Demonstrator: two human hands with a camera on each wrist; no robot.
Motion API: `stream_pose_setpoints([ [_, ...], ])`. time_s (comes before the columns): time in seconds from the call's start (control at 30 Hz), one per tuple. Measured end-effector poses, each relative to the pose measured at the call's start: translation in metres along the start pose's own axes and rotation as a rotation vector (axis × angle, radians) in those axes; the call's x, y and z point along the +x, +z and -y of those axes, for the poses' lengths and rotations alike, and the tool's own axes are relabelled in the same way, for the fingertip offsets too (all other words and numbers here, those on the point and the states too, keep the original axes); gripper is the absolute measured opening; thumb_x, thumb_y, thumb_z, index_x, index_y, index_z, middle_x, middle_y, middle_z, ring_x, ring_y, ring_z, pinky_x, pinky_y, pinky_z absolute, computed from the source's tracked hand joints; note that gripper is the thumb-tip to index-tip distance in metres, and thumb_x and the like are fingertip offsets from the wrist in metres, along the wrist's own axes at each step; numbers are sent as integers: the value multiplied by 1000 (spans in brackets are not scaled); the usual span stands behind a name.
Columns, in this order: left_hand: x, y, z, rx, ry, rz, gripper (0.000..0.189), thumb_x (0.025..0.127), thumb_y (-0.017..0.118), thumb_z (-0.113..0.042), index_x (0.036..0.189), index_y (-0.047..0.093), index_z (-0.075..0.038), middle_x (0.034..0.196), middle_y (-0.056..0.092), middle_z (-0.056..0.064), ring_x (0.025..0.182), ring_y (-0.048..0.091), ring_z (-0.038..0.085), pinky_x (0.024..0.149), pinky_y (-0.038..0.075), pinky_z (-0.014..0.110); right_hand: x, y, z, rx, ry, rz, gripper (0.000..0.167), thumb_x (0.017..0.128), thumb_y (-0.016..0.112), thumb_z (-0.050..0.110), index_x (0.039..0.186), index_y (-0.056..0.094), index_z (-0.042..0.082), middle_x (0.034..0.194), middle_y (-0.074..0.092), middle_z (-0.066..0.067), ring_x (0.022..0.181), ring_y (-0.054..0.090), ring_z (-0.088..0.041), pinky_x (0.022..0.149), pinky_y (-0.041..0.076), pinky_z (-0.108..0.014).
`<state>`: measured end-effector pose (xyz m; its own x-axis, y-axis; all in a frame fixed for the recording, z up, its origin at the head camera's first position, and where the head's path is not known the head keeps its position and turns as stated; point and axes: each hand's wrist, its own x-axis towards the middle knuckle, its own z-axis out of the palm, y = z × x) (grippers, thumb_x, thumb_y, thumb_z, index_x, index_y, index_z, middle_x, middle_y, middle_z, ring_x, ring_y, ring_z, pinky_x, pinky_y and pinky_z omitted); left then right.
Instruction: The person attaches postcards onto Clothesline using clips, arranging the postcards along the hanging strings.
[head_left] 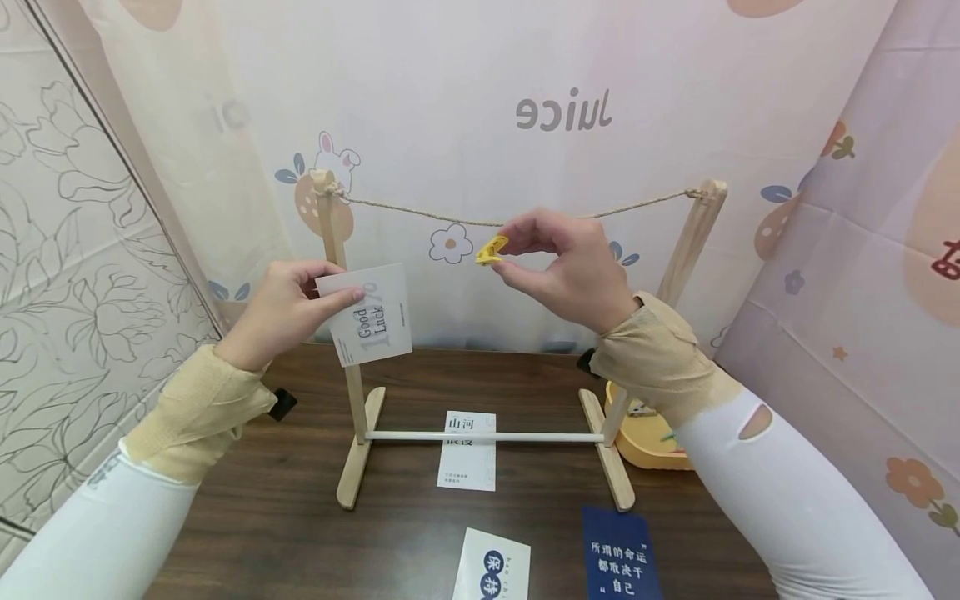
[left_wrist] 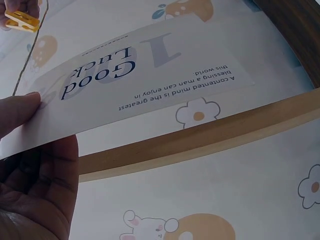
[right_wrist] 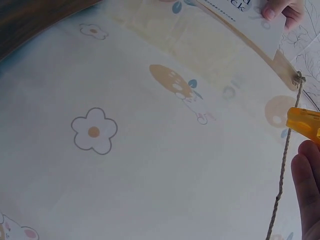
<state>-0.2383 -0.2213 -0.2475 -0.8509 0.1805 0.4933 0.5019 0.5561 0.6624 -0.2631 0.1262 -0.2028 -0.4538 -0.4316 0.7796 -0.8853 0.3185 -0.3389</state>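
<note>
My left hand [head_left: 288,310] pinches a white card [head_left: 386,312] printed "Good Luck" between thumb and fingers, in front of the left wooden post. In the left wrist view the card [left_wrist: 165,75] tilts, its print upside down. A small yellow clothespin [head_left: 491,250] is pinched between the thumb and fingers of my right hand [head_left: 573,267], just below the middle of the twine [head_left: 420,210]. The right wrist view shows the yellow clothespin [right_wrist: 304,122] overlapping the twine, with fingertips [right_wrist: 307,160] beside it. The twine sags between the two posts.
The wooden stand [head_left: 607,479] has feet and a white crossbar [head_left: 525,437] on the dark table [head_left: 262,517]. A white card [head_left: 467,467] lies under the crossbar. Nearer are another white card [head_left: 495,554] and a blue card [head_left: 621,554]. A yellow tray [head_left: 652,454] sits behind the right foot.
</note>
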Motion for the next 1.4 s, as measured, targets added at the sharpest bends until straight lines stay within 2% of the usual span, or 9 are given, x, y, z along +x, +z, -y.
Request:
stream_pose_setpoints([
  [0.37, 3, -2, -1, -6, 11, -22, 13, 96, 82, -7, 98, 78, 6, 97, 81, 26, 74, 74, -6, 61, 57, 17, 18, 11, 9, 88, -20, -14, 18, 87, 86, -6, 101, 75, -6, 99, 82, -15, 89, 78, -20, 88, 63, -23],
  [0.63, 6, -5, -2, -11, 13, -32, 14, 96, 82, -8, 98, 79, 5, 96, 81, 25, 74, 74, -6, 62, 56, 16, 31, 17, 14, 125, -31, -27, 16, 89, 85, -7, 101, 74, -9, 99, 81, -19, 91, 80, -28, 88, 64, -25],
  [0.97, 11, -8, -5, 6, 23, -42, 14, 96, 82, -7, 98, 79, 6, 97, 81, 26, 74, 73, -7, 60, 56, 15, 45, 24, 20, 170, 33, -45, 13, 90, 83, -9, 101, 74, -10, 101, 81, -21, 89, 79, -21, 86, 64, -26],
  [1.23, 14, -12, -5, 45, 13, -50, 18, 96, 83, -12, 103, 80, 4, 98, 82, 24, 72, 71, -10, 58, 53, 15, 55, 30, 24, 195, 60, -40, 10, 91, 82, -9, 99, 75, -10, 99, 81, -21, 88, 80, -24, 84, 65, -27],
  [1.4, 15, -14, -7, 58, -1, -47, 20, 97, 83, -15, 105, 80, 4, 99, 82, 23, 73, 71, -10, 58, 52, 16, 61, 34, 26, 199, 62, -35, 9, 91, 82, -8, 97, 76, -9, 98, 81, -21, 84, 79, -17, 82, 64, -26],
])
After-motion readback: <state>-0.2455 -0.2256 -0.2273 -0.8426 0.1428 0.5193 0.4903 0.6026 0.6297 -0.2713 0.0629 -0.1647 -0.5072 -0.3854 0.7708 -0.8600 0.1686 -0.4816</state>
